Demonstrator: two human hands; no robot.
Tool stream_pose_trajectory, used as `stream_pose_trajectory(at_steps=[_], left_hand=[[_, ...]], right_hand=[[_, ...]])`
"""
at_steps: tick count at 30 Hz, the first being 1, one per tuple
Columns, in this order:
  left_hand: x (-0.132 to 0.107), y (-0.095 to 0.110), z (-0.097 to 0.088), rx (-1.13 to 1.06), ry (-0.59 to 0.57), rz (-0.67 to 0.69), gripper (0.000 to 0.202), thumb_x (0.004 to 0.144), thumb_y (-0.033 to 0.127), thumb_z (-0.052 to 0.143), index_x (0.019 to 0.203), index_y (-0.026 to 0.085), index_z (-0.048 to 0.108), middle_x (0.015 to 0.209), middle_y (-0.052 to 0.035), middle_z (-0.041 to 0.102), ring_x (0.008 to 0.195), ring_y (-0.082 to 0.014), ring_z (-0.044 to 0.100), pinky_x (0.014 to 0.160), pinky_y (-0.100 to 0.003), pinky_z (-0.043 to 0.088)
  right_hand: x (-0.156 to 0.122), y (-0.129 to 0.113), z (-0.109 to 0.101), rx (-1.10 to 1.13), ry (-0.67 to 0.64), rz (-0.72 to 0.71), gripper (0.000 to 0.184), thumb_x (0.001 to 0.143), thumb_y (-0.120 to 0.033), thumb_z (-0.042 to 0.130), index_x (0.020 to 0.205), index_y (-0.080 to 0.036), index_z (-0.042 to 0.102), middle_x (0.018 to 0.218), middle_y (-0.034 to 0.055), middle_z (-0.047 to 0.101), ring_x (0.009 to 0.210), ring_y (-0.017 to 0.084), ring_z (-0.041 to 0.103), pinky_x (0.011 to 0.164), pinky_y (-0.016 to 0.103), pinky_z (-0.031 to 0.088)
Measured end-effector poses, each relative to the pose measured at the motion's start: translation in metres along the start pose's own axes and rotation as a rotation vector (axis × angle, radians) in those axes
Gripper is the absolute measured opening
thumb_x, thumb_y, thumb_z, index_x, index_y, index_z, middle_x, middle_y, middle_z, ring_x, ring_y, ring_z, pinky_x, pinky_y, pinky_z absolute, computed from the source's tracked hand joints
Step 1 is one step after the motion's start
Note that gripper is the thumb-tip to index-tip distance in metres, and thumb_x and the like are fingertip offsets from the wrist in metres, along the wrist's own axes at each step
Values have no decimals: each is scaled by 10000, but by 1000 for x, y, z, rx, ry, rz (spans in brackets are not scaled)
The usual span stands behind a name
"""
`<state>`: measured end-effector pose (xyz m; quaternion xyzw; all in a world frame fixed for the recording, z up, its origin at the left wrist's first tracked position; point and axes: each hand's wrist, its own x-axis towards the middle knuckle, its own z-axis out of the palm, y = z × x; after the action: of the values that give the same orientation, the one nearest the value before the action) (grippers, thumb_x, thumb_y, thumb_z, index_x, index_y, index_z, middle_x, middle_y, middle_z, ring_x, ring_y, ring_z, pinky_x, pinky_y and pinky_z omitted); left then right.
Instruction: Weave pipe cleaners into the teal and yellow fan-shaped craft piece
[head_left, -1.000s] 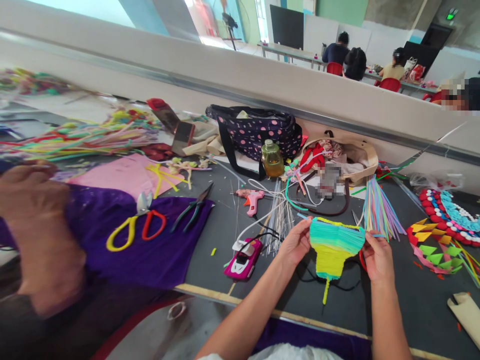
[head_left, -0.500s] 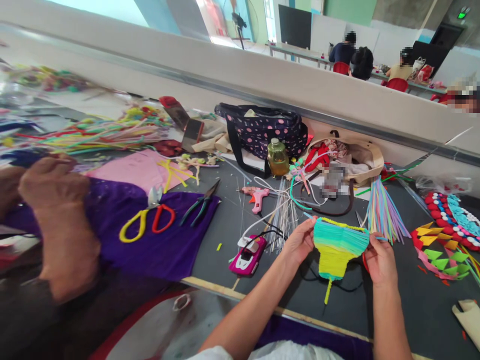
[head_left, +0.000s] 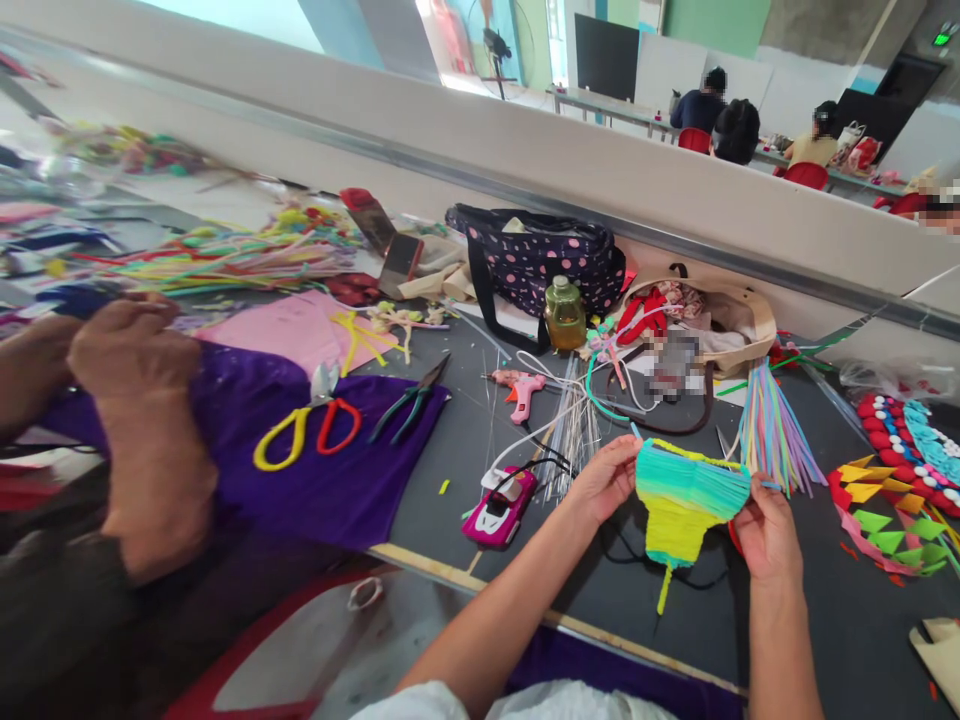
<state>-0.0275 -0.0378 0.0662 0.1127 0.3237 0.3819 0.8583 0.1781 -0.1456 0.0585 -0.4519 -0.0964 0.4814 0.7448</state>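
Observation:
Between my hands hangs a yellow and turquoise woven craft piece (head_left: 679,525), wide at the top, with a yellow stem pointing down. My left hand (head_left: 609,478) pinches its upper left corner, thumb and fingers closed. Its upper right corner is gripped by my right hand (head_left: 770,525), where a pale blue strip end sticks out past the fingers. A bundle of pastel strips (head_left: 776,430) lies just beyond my right hand. Left of my forearm are a magenta toy-car-shaped device (head_left: 501,508) and a pink glue gun (head_left: 523,392).
A co-worker's hands (head_left: 135,350) are at the left by a purple cloth (head_left: 330,500) bearing scissors (head_left: 304,430) and pliers (head_left: 411,400). A polka-dot bag (head_left: 536,265), a green bottle (head_left: 564,315) and a beige bag (head_left: 739,315) stand along the partition. Folded-paper decorations (head_left: 885,520) lie right.
The whole view has shifted slightly, so things appear a little further right. Both my hands keep the same hold on the craft piece. The co-worker's hands remain at the left.

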Motion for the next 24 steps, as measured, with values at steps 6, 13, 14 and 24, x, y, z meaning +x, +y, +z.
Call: stream_pose_trajectory(at_steps=[6,13,14,24], left_hand=[[-2,-2,0,181,27,202,328,546,279,861,725,116,640,627,6,646,549,-77,593,564,-183,476],[-4,2,3,264,37,302,310,545,301,857,698,127,650,642,5,645,565,-81,582,583,-198,468],[-4,2,3,284,39,305,311,549,309,853,710,124,663,652,-3,651,571,-84,583,587,-201,467],[-2,6,0,556,7,440,275,585,350,825,684,126,698,669,-20,629,621,-105,529,597,-209,407]], right_hand=[[-5,-2,4,1,-19,0,273,625,-243,813,802,-207,608,685,-49,652,707,130,649,720,278,537],[-8,-3,6,-21,-27,-12,268,640,-240,801,809,-213,596,700,-41,659,693,133,648,715,291,540],[-8,-3,7,-23,-28,-20,268,639,-238,802,809,-212,596,688,-46,651,681,130,644,705,286,540],[-12,-11,17,-42,2,-50,286,625,-247,812,791,-203,583,731,-24,683,651,127,646,637,261,536]])
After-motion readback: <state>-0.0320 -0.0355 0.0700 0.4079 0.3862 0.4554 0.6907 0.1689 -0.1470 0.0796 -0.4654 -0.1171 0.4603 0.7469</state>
